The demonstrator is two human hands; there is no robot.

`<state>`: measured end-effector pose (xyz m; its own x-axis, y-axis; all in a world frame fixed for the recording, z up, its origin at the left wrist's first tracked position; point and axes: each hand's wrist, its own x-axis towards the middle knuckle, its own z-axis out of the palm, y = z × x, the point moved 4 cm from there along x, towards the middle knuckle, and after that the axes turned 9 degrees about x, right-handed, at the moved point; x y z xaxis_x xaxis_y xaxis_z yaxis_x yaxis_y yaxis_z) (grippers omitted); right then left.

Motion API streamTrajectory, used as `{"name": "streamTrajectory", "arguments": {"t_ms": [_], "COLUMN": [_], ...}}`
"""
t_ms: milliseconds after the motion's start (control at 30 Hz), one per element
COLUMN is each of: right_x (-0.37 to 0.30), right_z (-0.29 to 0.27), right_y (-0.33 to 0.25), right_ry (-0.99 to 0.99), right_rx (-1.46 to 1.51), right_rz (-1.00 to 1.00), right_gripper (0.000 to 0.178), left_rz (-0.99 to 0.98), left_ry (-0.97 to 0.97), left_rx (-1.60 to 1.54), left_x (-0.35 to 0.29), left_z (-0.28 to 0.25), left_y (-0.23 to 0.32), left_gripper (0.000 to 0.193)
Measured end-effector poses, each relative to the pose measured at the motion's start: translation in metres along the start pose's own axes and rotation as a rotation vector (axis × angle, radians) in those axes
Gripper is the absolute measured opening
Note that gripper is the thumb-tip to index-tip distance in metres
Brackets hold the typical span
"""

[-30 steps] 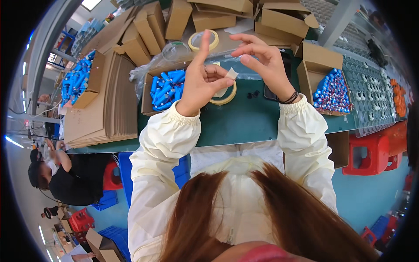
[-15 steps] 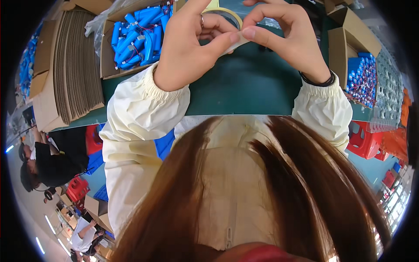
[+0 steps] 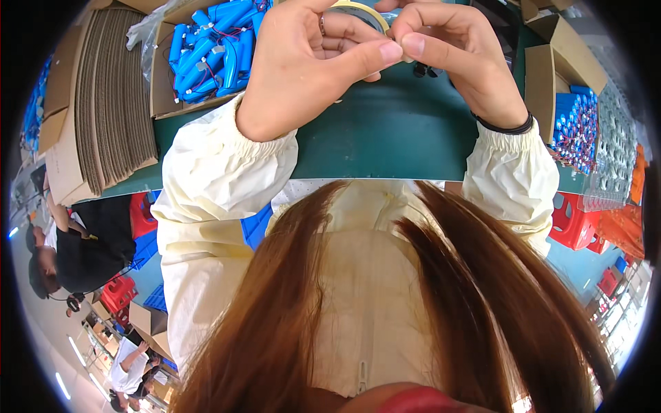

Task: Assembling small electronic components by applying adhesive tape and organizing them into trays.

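Note:
My left hand point(image 3: 299, 72) and my right hand point(image 3: 458, 51) meet above the table, thumbs almost touching. Both are closed in a pinch on a small pale strip point(image 3: 406, 59), which looks like tape. Most of the strip is hidden by my fingertips. Just beyond them lies a roll of yellowish tape point(image 3: 368, 14), partly covered by my fingers. Beneath my right hand, small black pieces point(image 3: 423, 69) rest on the table, too small to make out.
The dark green table point(image 3: 382, 138) carries a carton point(image 3: 162, 96) of blue wired battery packs and stacked cardboard sheets point(image 3: 113, 103) at left. Another carton point(image 3: 544, 89) with blue batteries point(image 3: 575, 127) stands at right, beside clear plastic trays point(image 3: 616, 138). Other people are at the far left.
The pale strip showed clearly between my thumbs before; now my fingertips cover nearly all of it. Both hands have shifted slightly right. The view has moved a little.

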<state>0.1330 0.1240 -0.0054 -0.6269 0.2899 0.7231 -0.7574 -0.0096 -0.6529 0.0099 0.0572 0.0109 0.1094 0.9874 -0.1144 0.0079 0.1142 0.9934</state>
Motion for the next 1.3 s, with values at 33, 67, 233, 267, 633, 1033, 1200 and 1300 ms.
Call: {"name": "streamTrajectory", "arguments": {"t_ms": [33,67,233,267,633,1033,1200,1300], "right_x": [-0.002,-0.003,0.005,0.000,-0.006,-0.005,-0.006,-0.008], "right_z": [-0.002,-0.002,0.008,-0.002,-0.002,0.005,0.006,0.004], "right_y": [0.001,0.001,-0.007,0.005,0.005,0.012,0.009,0.007], "right_ry": [-0.002,0.014,0.458,0.261,0.135,0.021,0.019,0.118], "right_rx": [0.001,0.009,-0.190,0.014,0.229,0.157,0.109,-0.003], "right_rz": [0.001,-0.010,0.573,0.252,0.020,0.119,0.097,-0.098], "right_gripper": [0.011,0.012,0.014,0.015,0.016,0.019,0.018,0.017], "left_rz": [0.001,-0.002,-0.016,0.058,0.916,1.037,0.981,0.975], "left_ry": [0.003,-0.001,0.008,-0.017,-0.265,-0.248,-0.285,-0.233], "left_rx": [-0.001,-0.058,-0.158,-0.030,0.066,0.022,-0.072,-0.114], "left_x": [-0.001,-0.001,-0.004,-0.001,0.012,0.012,0.012,0.014], "left_z": [0.000,0.000,0.000,0.002,-0.004,-0.006,-0.011,-0.012], "left_y": [0.002,0.004,0.005,0.005,-0.012,-0.016,-0.024,-0.025], "left_gripper": [0.051,0.048,0.044,0.042,0.008,0.007,0.012,0.013]}}
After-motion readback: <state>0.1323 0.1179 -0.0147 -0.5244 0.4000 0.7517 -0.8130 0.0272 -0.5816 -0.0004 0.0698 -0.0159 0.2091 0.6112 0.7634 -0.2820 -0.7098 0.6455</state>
